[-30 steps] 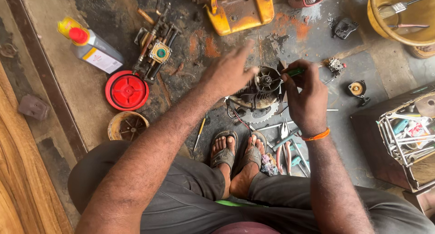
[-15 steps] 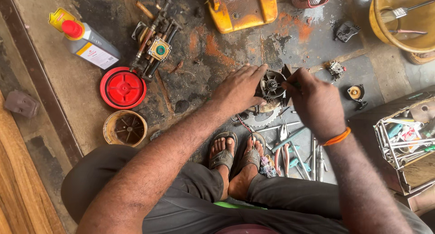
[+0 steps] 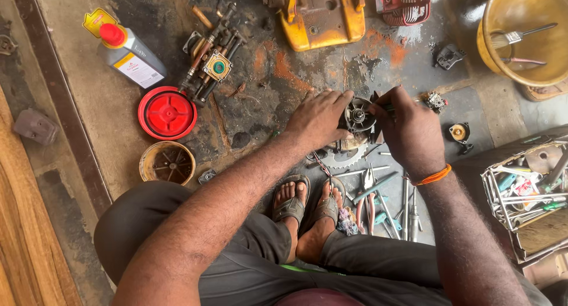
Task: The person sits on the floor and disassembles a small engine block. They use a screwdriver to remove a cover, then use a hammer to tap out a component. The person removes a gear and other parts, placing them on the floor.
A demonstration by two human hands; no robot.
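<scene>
Squatting over the oil-stained floor (image 3: 248,105), the person kept the work low and close, between the knees and just ahead of the sandalled feet (image 3: 307,202). The left hand (image 3: 316,118) lay over the near side of a small dark round engine part (image 3: 359,115), fingers curled against its rim, apparently to stop it turning or sliding on the concrete. The right hand (image 3: 408,128) was closed around a thin green-handled tool (image 3: 386,108) whose tip met the part from the other side; both grips were clamped, one on the part, one on the tool. Pliers and screwdrivers (image 3: 378,199) lay fanned beside the feet, within easy reach. Farther off sat a red round cover (image 3: 168,112), a rusty cup-shaped piece (image 3: 167,163), an oil bottle (image 3: 127,54) with a red cap, and a yellow housing (image 3: 322,13), set aside well apart from the hands.
</scene>
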